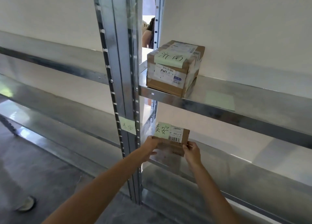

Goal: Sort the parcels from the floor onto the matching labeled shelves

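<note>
Parcel (pixel 172 140): flat cardboard box, long axis left-right, green-note face toward camera, at lower shelf (pixel 253 171) front edge.
Left hand (pixel 149 147): clamped on parcel's left end.
Right hand (pixel 191 152): clamped on right end.
Shelf: shiny galvanized metal.

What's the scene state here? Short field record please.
held parcel: small box tagged 泰安, at the lower shelf
left hand: gripping its left end
right hand: gripping its right end
post label: reads 泰安, matches
upper shelf: larger box tagged 济南
placement: whether released, cannot tell
</note>
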